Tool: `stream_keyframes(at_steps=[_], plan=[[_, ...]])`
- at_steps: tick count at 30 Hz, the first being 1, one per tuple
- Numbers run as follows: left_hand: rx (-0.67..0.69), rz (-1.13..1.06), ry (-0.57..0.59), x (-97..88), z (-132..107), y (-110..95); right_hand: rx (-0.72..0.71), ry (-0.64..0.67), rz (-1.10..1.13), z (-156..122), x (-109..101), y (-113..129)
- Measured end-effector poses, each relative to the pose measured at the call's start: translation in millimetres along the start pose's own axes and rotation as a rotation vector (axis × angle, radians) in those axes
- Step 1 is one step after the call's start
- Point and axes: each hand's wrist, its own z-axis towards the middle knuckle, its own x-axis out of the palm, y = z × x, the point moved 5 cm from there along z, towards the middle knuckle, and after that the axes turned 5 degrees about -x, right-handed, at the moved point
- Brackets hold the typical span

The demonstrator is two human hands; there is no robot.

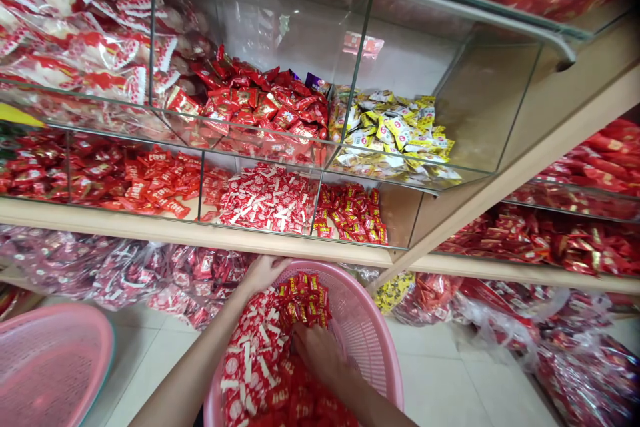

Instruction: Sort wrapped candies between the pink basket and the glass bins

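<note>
A pink plastic basket [367, 333] full of red and white wrapped candies [255, 353] sits below me. My left hand [263, 272] grips the basket's far rim, fingers curled over the edge. My right hand [315, 350] is down inside the basket, pushed into a pile of red-and-gold candies [305, 303]; its fingers are buried among the wrappers. Above the basket stand glass shelf compartments: one holds red-and-white candies [267, 197], the one to its right small red-and-gold candies [353, 213].
Higher compartments hold red wrapped sweets [255, 103] and yellow-and-white sweets [393, 127]; the far right one is bare glass. A second pink basket [53, 360] sits at lower left on the white tiled floor. Clear bags of red candy [575, 347] lie under the wooden shelves.
</note>
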Motion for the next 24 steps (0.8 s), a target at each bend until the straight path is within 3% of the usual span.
stream_keyframes(at_steps=[12,15,17,20,24], plan=[[0.038,0.027,-0.016,0.7,1,4,-0.055,-0.014,-0.009,1,2,10],[0.04,0.006,-0.014,1.8,2,6,-0.098,-0.064,0.021,2,-12,12],[0.043,-0.009,-0.018,2.2,2,7,-0.13,-0.136,0.054,2,-37,9],[0.068,-0.028,-0.015,2.5,3,5,-0.147,-0.332,0.133,0,-99,-7],[0.079,-0.039,-0.009,1.9,2,2,-0.026,-0.632,0.232,-4,-180,-56]])
